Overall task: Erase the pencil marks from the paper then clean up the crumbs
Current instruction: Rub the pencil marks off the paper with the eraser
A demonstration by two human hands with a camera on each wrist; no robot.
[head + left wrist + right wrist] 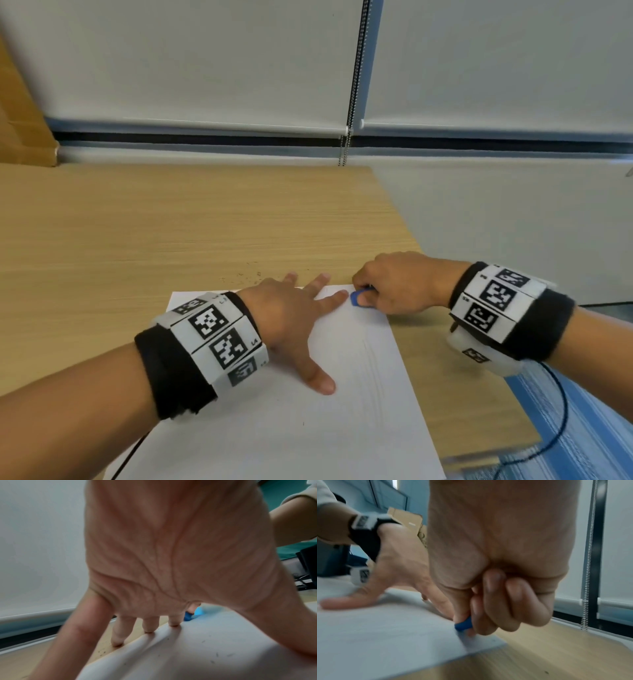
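We could read almost nothing. The wristbands (219, 337) on both forearms carried black-and-white square marker codes with tiny characters beside them, too small to make out. The cardboard box (412, 520) at ten o'clock bore blurred, unreadable print. The paper (308, 428) showed no words.

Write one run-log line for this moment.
stage: erasing | left hand: presses paper | right hand: rubs blue eraser | crumbs: uncleared

Right hand (488, 601) around blue eraser (463, 624) on paper (385, 635)

left hand (291, 318) blocks eraser (358, 297); desk (171, 233) beyond open.
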